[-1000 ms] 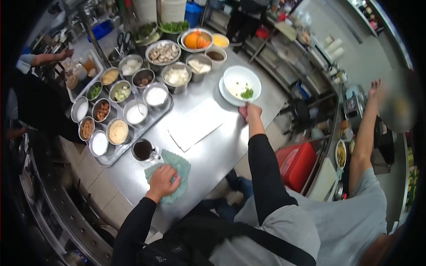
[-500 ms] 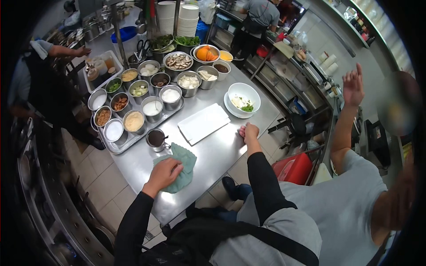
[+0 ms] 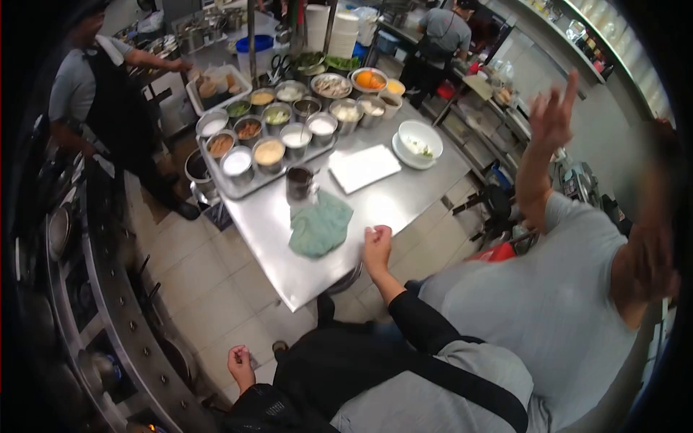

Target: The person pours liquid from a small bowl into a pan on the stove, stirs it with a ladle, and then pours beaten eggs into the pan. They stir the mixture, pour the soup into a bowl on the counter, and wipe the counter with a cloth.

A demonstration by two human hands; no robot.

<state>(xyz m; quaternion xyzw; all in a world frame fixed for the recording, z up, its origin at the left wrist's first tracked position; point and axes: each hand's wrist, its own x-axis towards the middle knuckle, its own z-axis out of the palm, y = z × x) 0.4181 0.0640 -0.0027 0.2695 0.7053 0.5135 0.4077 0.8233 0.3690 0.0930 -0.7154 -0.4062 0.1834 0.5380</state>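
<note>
The left hand [image 3: 242,365] is low over the floor, apart from the table [image 3: 268,232], between it and the stove [image 3: 141,345]. Its fingers are loosely curled, partly open, with nothing seen in it. The right hand [image 3: 377,250] is at the near edge of the table, fingers curled in and partly open, and nothing shows in it either; whether it touches the edge I cannot tell. Nearest to it is the green cloth [image 3: 321,227], which lies crumpled on the table, just to the left of that hand. Just beyond the cloth stands a cup [image 3: 298,184] of dark liquid, its handle close to the cloth. A white rectangular plate [image 3: 364,169] lies flat past them. Left of the plate, a metal tray [image 3: 249,190] bears rows of small tins [image 3: 237,164] with white, yellowish, brown and green food. Right of the plate, a white bowl [image 3: 417,136] with some green bits sits on a saucer [image 3: 401,154]. Farther back are bowls of sliced mushrooms [image 3: 333,85] and something orange [image 3: 370,79]. At the right, a person in a grey shirt [image 3: 505,281] has a hand [image 3: 552,121] raised; a person in a black apron [image 3: 119,105] stands at the left beyond the stove, and another person [image 3: 442,32] is at the back shelves
</note>
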